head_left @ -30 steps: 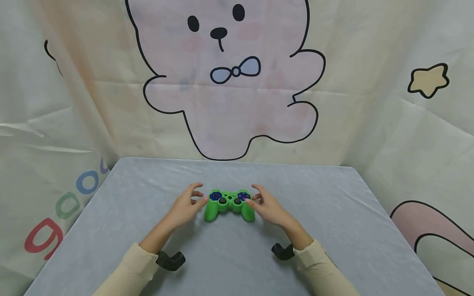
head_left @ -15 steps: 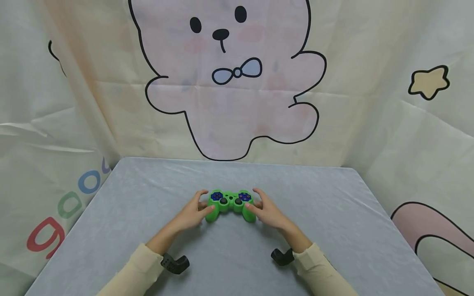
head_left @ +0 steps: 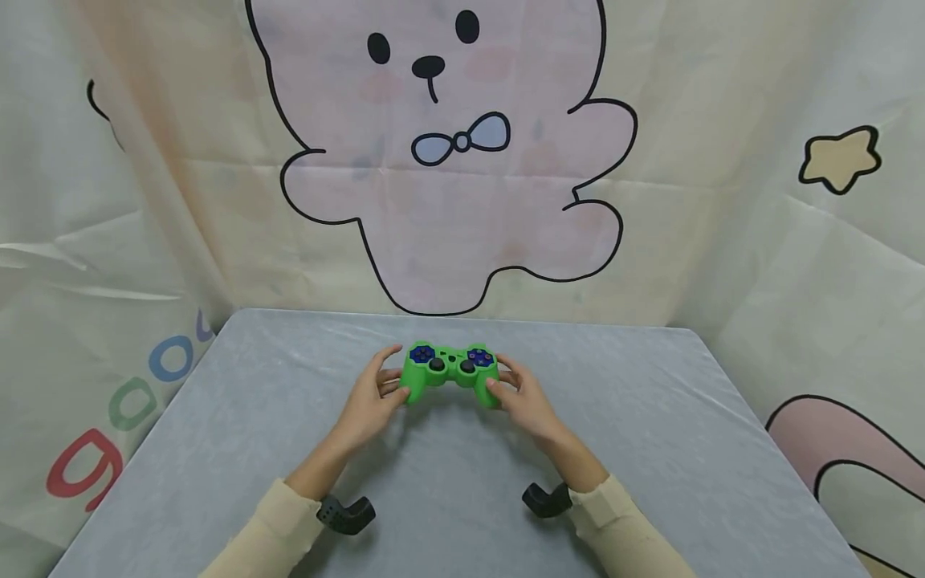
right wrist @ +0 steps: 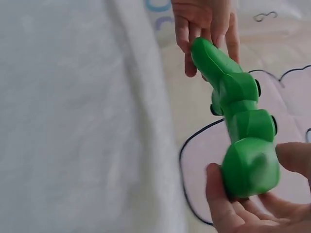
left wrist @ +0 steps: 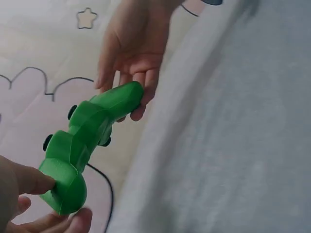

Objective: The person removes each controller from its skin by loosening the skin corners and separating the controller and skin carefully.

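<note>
Controller: a bright green game controller (head_left: 452, 368) is held up above the surface, about midway between its left and right edges and short of its far edge; its face is turned toward the person.
Controller's face: two dark blue button panels (head_left: 422, 354) sit near the upper corners, with two black sticks (head_left: 437, 364) lower and between them.
Left hand: the left hand (head_left: 367, 408) pinches the controller's left handle, thumb on the face side, other fingers curled behind and beneath it; the index finger stands out above, apart from the controller in the head view.
Right hand: the right hand (head_left: 529, 403) pinches the right handle the same way, thumb on the front, fingers beneath.
Sleeves and wrists: cream sleeves (head_left: 263, 530) cover both forearms; a black device (head_left: 347, 514) juts inward at each wrist, over the surface.
Surface: a pale blue-grey cloth covers the table (head_left: 448, 498), its far corners rounded; soft shadows fall below the hands.
Backdrop: beyond the far edge hangs a cream cloth backdrop (head_left: 694, 120) printed with a pinkish cartoon animal (head_left: 448, 225) in a blue bow tie.
Sides: coloured letters (head_left: 85, 470) run along the left edge; a yellow star (head_left: 840, 160) is printed above the far right corner.
</note>
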`<state>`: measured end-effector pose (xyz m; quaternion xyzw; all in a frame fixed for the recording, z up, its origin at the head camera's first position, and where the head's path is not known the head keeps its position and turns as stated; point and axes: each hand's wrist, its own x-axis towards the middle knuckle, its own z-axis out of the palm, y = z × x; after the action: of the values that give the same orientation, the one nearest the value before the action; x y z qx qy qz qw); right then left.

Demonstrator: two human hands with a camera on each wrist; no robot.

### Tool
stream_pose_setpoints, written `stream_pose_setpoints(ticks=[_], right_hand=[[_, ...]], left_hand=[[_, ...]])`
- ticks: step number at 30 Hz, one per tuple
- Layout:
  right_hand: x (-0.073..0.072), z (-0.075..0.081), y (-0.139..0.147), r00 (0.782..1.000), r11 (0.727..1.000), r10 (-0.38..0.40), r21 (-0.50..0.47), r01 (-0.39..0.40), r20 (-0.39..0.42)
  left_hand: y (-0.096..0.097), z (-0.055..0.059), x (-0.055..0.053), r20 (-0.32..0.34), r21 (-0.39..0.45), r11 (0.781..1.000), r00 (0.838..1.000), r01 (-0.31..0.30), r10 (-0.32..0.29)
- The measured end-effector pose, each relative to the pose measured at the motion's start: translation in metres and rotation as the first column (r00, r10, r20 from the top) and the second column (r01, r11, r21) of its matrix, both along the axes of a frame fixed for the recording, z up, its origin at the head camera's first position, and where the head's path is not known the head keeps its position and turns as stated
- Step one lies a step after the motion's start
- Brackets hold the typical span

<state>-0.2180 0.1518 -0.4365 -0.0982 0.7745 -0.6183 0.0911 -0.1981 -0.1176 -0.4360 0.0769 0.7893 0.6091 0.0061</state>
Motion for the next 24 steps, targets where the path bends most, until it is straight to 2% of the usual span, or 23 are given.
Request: stream_pose_setpoints(ticks=[5,9,12,17,21,24], right_hand=[[-0.003,0.021,-0.007,1.0,0.982,-0.022,-0.188,0.021,-0.007],[-0.003,0.036,-0.011,0.999,0.958,0.022,-0.285,-0.031,-0.037],[-0.002,0.042,-0.013,0.995,0.936,0.083,-0.339,-0.098,-0.058],[0.001,0.046,-0.012,0.979,0.902,0.181,-0.381,-0.203,-0.095],[0.005,0.049,-0.01,0.971,0.884,0.211,-0.4,-0.24,-0.116],[0.008,0.053,-0.006,0.962,0.873,0.237,-0.405,-0.271,-0.134]], left_hand=[[-0.008,0.025,-0.004,0.019,0.107,0.993,0.998,0.058,-0.06],[-0.014,0.041,-0.005,-0.028,0.125,0.984,0.992,0.129,-0.127],[-0.019,0.049,-0.002,-0.061,0.144,0.976,0.986,0.165,-0.158],[-0.027,0.055,0.003,-0.091,0.192,0.956,0.973,0.224,-0.21],[-0.03,0.056,0.004,-0.103,0.22,0.939,0.963,0.265,-0.248],[-0.032,0.056,0.005,-0.117,0.215,0.935,0.958,0.282,-0.262]])
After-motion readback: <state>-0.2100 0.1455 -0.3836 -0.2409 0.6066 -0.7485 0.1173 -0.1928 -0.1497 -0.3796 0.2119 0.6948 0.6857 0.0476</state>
